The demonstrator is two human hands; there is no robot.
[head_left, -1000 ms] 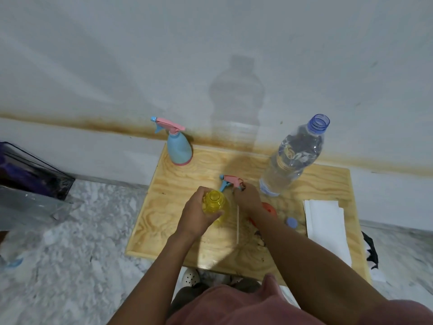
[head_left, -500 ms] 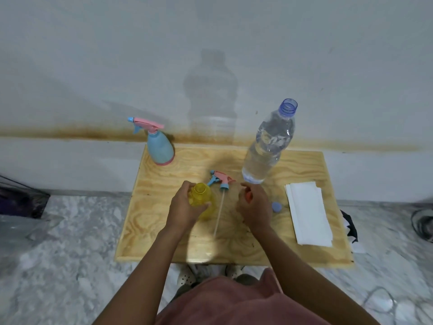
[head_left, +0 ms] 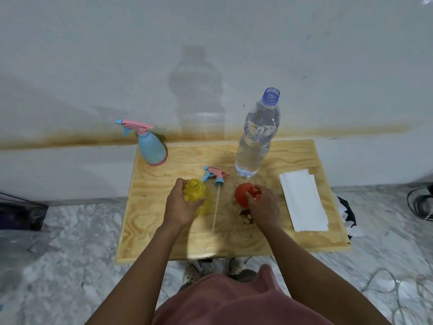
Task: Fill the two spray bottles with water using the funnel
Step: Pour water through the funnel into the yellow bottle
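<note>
Pale wooden tabletop (head_left: 304,240) against a stained white wall, mid-frame. Back right, uncapped clear water bottle (head_left: 257,137), upright. Back left, blue spray bottle (head_left: 152,148), pink head on. Centre, translucent yellow spray bottle (head_left: 195,193), upright, neck open, gripped round its body by left hand (head_left: 180,205). Alongside, flat on the wood, removed spray head (head_left: 216,175) with tube. Further right, orange funnel (head_left: 243,195) pinched by right hand (head_left: 263,207); mostly hidden under that hand half a second ago, now turned into view.

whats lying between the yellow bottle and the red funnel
The detached spray head and dip tube lie on the table between yellow bottle and red funnel; head view.
</note>
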